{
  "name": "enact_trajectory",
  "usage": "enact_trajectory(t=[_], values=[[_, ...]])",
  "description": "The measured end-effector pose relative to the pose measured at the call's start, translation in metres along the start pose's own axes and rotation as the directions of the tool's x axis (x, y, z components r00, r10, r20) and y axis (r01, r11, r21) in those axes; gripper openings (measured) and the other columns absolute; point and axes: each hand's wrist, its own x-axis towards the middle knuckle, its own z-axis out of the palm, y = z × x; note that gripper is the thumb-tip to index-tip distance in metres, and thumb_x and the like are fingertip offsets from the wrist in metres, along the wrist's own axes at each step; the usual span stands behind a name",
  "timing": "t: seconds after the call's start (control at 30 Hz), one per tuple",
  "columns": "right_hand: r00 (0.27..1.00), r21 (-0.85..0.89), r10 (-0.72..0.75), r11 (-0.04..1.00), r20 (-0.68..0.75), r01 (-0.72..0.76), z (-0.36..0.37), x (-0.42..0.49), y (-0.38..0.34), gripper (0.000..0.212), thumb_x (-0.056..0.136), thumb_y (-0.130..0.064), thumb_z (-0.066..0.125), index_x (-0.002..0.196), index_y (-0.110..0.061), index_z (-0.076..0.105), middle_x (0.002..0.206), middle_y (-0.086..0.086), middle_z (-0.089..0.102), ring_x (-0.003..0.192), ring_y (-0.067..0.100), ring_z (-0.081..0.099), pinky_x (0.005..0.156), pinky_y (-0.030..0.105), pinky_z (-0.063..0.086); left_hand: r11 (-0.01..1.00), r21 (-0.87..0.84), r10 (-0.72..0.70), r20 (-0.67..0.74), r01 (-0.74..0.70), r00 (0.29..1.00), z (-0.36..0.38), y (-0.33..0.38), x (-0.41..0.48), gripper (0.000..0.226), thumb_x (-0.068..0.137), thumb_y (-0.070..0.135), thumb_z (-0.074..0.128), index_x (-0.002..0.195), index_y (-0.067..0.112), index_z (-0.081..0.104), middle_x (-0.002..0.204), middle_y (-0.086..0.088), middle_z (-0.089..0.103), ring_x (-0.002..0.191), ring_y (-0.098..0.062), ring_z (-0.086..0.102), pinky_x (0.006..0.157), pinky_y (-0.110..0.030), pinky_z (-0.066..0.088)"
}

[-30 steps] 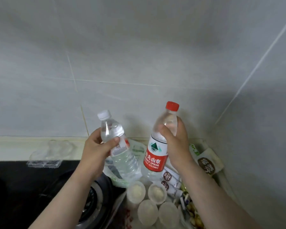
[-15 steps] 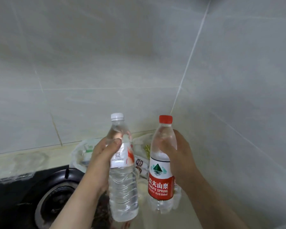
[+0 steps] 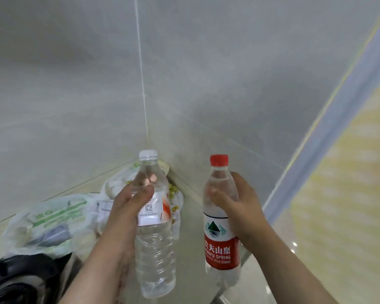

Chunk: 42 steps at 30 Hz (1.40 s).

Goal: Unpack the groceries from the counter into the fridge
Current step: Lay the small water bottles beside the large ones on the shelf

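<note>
Now wider apart, left hand (image 3: 127,209) gripping white-capped bottle (image 3: 155,249), right hand (image 3: 242,207) gripping red-capped bottle (image 3: 219,251)

Grocery bags (image 3: 53,220) crowded the counter (image 3: 193,216) on your left, packed into the tiled wall corner (image 3: 144,106), with the stove burner (image 3: 13,286) just before them. Bare counter lay between your white-capped bottle (image 3: 155,249) and red-capped bottle (image 3: 219,249). Open room showed past the counter's right edge.

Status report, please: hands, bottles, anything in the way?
Left hand grips white-cap bottle. Right hand grips red-cap bottle. Both upright, held up. Grocery bags behind them; fridge not in view.
</note>
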Motion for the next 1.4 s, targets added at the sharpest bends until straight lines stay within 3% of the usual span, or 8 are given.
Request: enact_trajectory(t=[0.07, 0.17, 0.27, 0.53, 0.63, 0.93, 1.1, 1.4], values=[[0.996, 0.01, -0.013, 1.0, -0.084, 0.014, -0.034, -0.014, 0.0, 0.03, 0.069, -0.034, 0.07, 0.097, -0.025, 0.064, 0.084, -0.002, 0.074, 0.074, 0.015, 0.073, 0.063, 0.027, 0.055, 0.998, 0.051, -0.029, 0.064, 0.026, 0.997, 0.035, -0.008, -0.008, 0.075, 0.052, 0.043, 0.08, 0.114, 0.004, 0.064, 0.113, -0.034, 0.062, 0.092, -0.046, 0.066, 0.081, -0.064, 0.051], [0.984, 0.023, -0.026, 0.999, -0.176, 0.03, -0.085, -0.043, -0.004, 0.03, 0.069, -0.032, 0.071, 0.097, -0.023, 0.065, 0.085, 0.001, 0.074, 0.075, 0.018, 0.073, 0.065, 0.029, 0.055, 0.996, 0.089, -0.009, 0.162, -0.005, 0.987, 0.088, -0.016, -0.025, 0.072, 0.042, 0.043, 0.081, 0.105, 0.011, 0.071, 0.089, -0.02, 0.072, 0.072, -0.03, 0.07, 0.062, -0.037, 0.058], [0.978, 0.005, -0.028, 1.0, -0.207, 0.03, -0.136, -0.083, -0.007, 0.031, 0.07, -0.033, 0.072, 0.1, -0.025, 0.065, 0.089, 0.0, 0.074, 0.079, 0.018, 0.073, 0.068, 0.032, 0.057, 0.998, 0.053, -0.036, 0.301, 0.021, 0.953, 0.142, -0.023, -0.053, 0.07, 0.025, 0.05, 0.092, 0.086, 0.019, 0.076, 0.076, -0.01, 0.071, 0.063, -0.022, 0.068, 0.058, -0.03, 0.056], [0.931, -0.138, -0.012, 0.99, -0.365, -0.042, -0.269, -0.225, -0.021, 0.031, 0.079, -0.021, 0.078, 0.104, -0.032, 0.062, 0.089, -0.012, 0.072, 0.079, 0.007, 0.072, 0.065, 0.023, 0.055, 0.981, 0.171, -0.026, 0.571, -0.088, 0.821, 0.269, -0.055, -0.142, 0.054, 0.061, 0.034, 0.076, 0.103, 0.002, 0.066, 0.086, -0.026, 0.069, 0.072, -0.037, 0.068, 0.071, -0.046, 0.056], [0.889, -0.178, -0.014, 0.981, -0.458, -0.077, -0.313, -0.28, -0.029, 0.032, 0.077, -0.022, 0.08, 0.103, -0.031, 0.065, 0.088, -0.01, 0.074, 0.079, 0.008, 0.072, 0.069, 0.03, 0.056, 0.966, 0.213, -0.042, 0.691, -0.148, 0.722, 0.315, -0.069, -0.182, 0.067, 0.061, 0.034, 0.074, 0.117, 0.001, 0.057, 0.093, -0.026, 0.069, 0.082, -0.043, 0.069, 0.073, -0.048, 0.056], [0.68, -0.247, 0.002, 0.931, -0.733, -0.269, -0.399, -0.436, -0.056, 0.03, 0.066, -0.032, 0.082, 0.091, -0.034, 0.065, 0.087, -0.015, 0.072, 0.078, 0.003, 0.07, 0.072, 0.028, 0.058, 0.95, 0.217, -0.115, 0.912, -0.224, 0.395, 0.45, -0.109, -0.301, 0.066, 0.047, 0.037, 0.08, 0.105, 0.006, 0.068, 0.091, -0.016, 0.074, 0.082, -0.032, 0.072, 0.06, -0.028, 0.055], [0.507, -0.246, -0.017, 0.889, -0.862, -0.387, -0.425, -0.507, -0.064, 0.031, 0.066, -0.033, 0.082, 0.091, -0.034, 0.064, 0.086, -0.015, 0.071, 0.077, 0.003, 0.07, 0.073, 0.029, 0.059, 0.963, 0.185, -0.151, 0.973, -0.198, 0.175, 0.514, -0.129, -0.357, 0.063, 0.047, 0.029, 0.083, 0.104, 0.008, 0.069, 0.094, -0.015, 0.075, 0.087, -0.034, 0.072, 0.077, -0.048, 0.057], [0.151, -0.158, -0.098, 0.869, -0.984, -0.469, -0.444, -0.598, -0.082, 0.05, 0.063, -0.037, 0.079, 0.108, -0.042, 0.058, 0.105, -0.013, 0.071, 0.095, 0.008, 0.069, 0.088, 0.042, 0.057, 0.983, 0.1, -0.145, 0.941, -0.157, -0.306, 0.613, -0.162, -0.46, 0.059, 0.044, 0.029, 0.081, 0.102, 0.026, 0.07, 0.097, -0.003, 0.075, 0.091, -0.022, 0.072, 0.074, -0.037, 0.059]])
